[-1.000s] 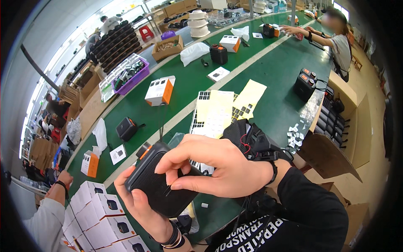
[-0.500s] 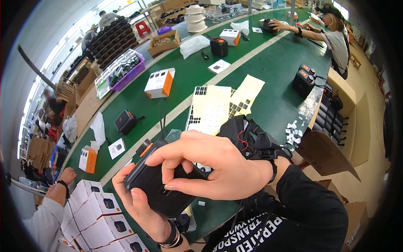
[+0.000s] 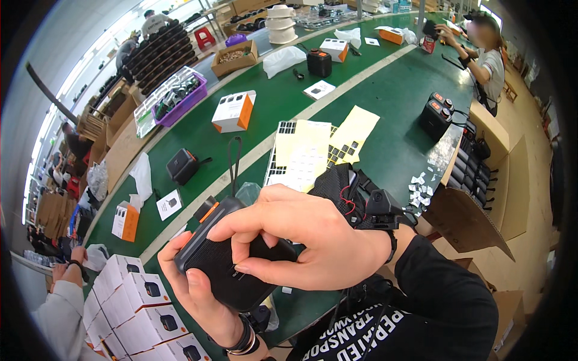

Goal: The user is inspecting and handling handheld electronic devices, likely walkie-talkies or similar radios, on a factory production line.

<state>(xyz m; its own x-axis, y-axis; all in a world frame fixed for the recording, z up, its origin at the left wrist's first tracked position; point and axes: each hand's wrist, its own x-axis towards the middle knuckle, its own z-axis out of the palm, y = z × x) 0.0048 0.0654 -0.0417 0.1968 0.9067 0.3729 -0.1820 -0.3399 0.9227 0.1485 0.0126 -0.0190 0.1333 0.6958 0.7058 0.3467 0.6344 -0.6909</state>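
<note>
My left hand [image 3: 208, 310] is wrapped round a black boxy device [image 3: 250, 292], like a small portable speaker. It has an orange-ringed knob and a loop strap [image 3: 235, 157] standing up from its far edge. Over the front face is my right hand [image 3: 301, 234], its thumb and index fingertip pinched together against the face by some pale lettering. Whatever sits between those fingertips is too small or hidden to tell. Beyond my hands lie label sheets [image 3: 307, 159] with small dark stickers and yellow backing.
White device boxes [image 3: 141, 310] are stacked at lower left, beside another person's hand [image 3: 77, 256]. The green belt [image 3: 198, 207] carries a black device [image 3: 182, 166] and a white-orange box [image 3: 233, 112]. An open carton [image 3: 512, 198] of black devices stands right; a co-worker [image 3: 484, 60] sits at far right.
Items on the belt have shifted slightly toward the far right. The co-worker at far right has drawn back and raised a dark item. My hands keep nearly the same hold.
</note>
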